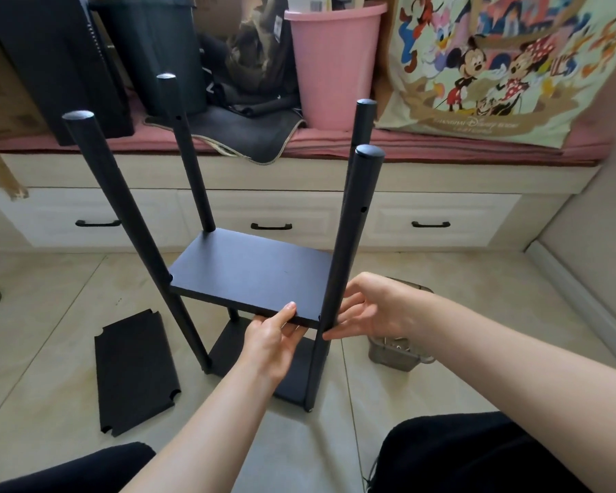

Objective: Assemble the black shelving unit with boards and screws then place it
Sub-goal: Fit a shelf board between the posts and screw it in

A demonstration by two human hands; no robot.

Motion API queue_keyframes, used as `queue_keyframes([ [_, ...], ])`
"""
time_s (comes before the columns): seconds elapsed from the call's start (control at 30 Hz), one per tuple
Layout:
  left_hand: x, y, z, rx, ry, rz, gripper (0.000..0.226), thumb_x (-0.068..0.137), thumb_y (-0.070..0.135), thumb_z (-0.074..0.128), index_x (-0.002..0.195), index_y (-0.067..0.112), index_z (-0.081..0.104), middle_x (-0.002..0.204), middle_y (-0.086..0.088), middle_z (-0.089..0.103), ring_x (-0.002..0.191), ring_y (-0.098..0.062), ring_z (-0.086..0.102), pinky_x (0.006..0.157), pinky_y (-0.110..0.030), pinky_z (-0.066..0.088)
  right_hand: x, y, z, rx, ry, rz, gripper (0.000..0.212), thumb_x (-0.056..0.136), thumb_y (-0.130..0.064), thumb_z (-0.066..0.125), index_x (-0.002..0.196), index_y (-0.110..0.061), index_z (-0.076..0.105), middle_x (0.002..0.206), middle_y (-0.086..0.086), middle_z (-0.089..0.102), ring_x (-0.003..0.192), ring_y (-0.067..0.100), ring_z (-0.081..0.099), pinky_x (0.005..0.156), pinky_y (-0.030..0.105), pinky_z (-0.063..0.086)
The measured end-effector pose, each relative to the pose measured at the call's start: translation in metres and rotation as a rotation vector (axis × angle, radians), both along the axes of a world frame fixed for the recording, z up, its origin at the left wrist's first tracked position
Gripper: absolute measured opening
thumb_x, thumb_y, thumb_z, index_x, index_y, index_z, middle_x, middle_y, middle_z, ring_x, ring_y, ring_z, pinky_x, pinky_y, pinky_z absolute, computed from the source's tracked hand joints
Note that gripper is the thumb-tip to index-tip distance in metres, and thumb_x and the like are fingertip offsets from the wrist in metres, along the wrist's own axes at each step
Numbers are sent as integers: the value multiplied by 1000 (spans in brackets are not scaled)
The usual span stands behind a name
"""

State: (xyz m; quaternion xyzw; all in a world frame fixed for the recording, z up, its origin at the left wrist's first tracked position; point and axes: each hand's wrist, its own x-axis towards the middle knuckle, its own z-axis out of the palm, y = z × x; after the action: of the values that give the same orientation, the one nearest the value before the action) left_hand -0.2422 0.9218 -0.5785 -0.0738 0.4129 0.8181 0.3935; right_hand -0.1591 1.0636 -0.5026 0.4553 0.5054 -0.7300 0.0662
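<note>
2 hands at shelf board [253, 275] | bottom board [292, 371] mostly hidden

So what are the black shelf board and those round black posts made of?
The flat black shelf board the left hand holds looks like matte laminated particleboard, judging by its thin, square edge. The round black posts could be painted metal tube or wood: smooth satin sheen, drilled holes.

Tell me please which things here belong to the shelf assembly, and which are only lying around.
Belong to the job:
- middle board, gripped by the left hand
- near right pole, touched by the right hand
- bottom board
- spare board on the floor
- clear tub, probably the screws

Just lying about:
- pink bucket
- cartoon bag
- black bin
</note>
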Motion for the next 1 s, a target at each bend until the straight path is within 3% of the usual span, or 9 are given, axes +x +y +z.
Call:
queue_keyframes([
  [0.1,1,14,3,9,-49,59,38,96,-6,55,134,-3,53,130,-23,63,117,-37,63,89,-44,54,-5,12,-3,84,31,-46,35,88,2,39,115,14,57,100,30,68,64,37,72,79,58,58],
  [0.27,0,40,7,23,-122,123,24,95,-8,57,115,3,61,128,-23,64,114,-36,64,89,-43,54,-10,32,0,107,92,-45,31,92,0,39,115,8,58,114,30,63,89,47,70,82,57,58],
  [0.4,0,52,6,45,-125,180,37,95,-8,55,132,-1,55,132,-23,62,106,-33,66,90,-43,55,1,62,-6,160,90,123,28,101,-8,44,125,2,55,118,25,66,98,39,70,81,43,58],
  [0.57,1,56,5,51,-141,191,41,95,-6,56,136,-1,53,132,-21,62,107,-30,67,90,-41,55,34,114,-48,355,-88,152,24,101,-11,50,119,2,60,108,19,72,106,31,67,99,44,52],
  [0.7,0,56,3,62,-144,164,40,97,-5,55,136,-3,53,131,-19,64,117,-31,65,86,-39,56,49,132,-107,482,-209,231,21,96,-9,54,103,7,66,97,21,71,80,29,64,77,37,50],
  [0.73,-1,56,2,67,-143,160,40,96,-5,55,137,-3,53,131,-19,64,117,-30,65,86,-38,56,49,133,-121,535,-232,276,25,94,-9,55,102,12,66,92,24,66,76,29,60,68,32,36],
  [0.8,-2,56,2,66,-136,153,41,96,-4,55,138,-3,53,130,-18,65,117,-29,65,85,-37,57,47,132,-149,662,-292,389,36,92,-15,56,113,14,63,104,28,68,92,37,65,90,46,52],
  [0.87,-3,56,1,67,-134,144,42,96,-4,54,138,-4,53,131,-18,64,116,-28,66,83,-37,58,45,127,-169,803,-359,523,37,92,-23,58,118,3,65,120,19,67,113,34,61,92,36,49],
  [1.0,-5,55,0,72,-141,119,34,97,-2,53,131,-1,56,127,-17,65,105,-25,70,78,-36,62,42,124,-203,938,-438,729,21,89,-24,59,102,-8,64,111,15,65,103,32,62,77,31,46],
])
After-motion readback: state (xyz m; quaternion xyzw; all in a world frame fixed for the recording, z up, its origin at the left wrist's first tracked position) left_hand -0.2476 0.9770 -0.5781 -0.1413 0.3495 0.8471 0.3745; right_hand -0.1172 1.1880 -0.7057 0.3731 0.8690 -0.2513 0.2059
